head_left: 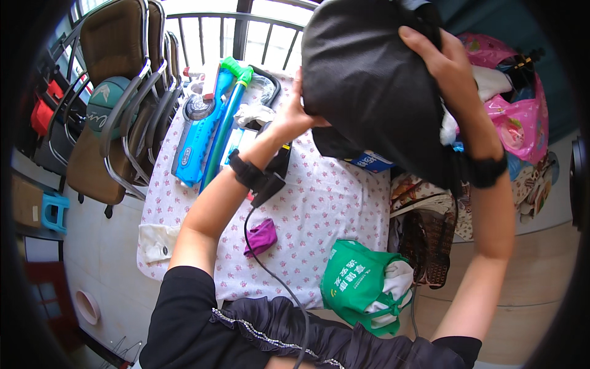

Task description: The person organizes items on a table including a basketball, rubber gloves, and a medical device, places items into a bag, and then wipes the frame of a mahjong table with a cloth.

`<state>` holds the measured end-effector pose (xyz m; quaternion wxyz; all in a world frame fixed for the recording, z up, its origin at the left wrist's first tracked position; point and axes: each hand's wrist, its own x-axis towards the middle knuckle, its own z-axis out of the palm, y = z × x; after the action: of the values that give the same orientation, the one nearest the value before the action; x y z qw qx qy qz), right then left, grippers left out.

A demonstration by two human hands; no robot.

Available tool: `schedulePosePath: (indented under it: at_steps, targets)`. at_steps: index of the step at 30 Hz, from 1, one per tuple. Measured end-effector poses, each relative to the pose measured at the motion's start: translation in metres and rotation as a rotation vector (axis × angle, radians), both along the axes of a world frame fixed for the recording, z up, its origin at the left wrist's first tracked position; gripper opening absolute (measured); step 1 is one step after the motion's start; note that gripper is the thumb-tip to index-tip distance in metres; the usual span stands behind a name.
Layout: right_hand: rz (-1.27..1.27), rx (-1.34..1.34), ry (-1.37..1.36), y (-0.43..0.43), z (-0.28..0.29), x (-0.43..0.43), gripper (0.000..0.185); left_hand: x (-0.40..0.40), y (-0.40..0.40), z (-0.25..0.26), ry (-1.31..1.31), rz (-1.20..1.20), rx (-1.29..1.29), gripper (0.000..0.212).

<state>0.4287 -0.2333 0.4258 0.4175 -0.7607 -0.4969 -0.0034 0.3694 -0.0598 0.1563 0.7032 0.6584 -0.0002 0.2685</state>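
A large black fabric bag [368,83] is held up before me at the upper right, between my two hands. My left hand [295,115] grips its left edge, thumb across the lower side. At its right side, my right hand [449,69] presses with the thumb on the cloth; the other fingers are partly hidden. Below the bag lie a dark object and a blue printed pack [371,161], both partly covered. A purple cloth [261,237] rests on the flowered tablecloth [299,203]. Near the table's front right edge is a green bag [352,281] with white cloth inside.
Blue toy gun [196,143] and a green-topped tube [226,124] lie at the table's back left. Stacked brown chairs [110,41] hold a teal basketball [108,104]. Pink bags [521,120] stand at right. Cables hang from bands on both wrists.
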Motion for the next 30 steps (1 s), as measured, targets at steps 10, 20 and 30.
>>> schedulePosePath:
  at_steps: [10,20,30]
  targets:
    - [-0.256,-0.229,0.022,0.066,-0.161,0.161,0.051,0.083,0.053,-0.099,0.582,0.301,0.534,0.137]
    - [-0.533,-0.539,0.149,0.104,-0.240,0.189,0.068,0.102,0.053,-0.132,0.794,0.246,0.496,0.121]
    - [-0.190,-0.348,-0.234,0.038,-0.205,0.156,0.075,0.081,0.056,-0.089,0.215,0.448,0.637,0.097]
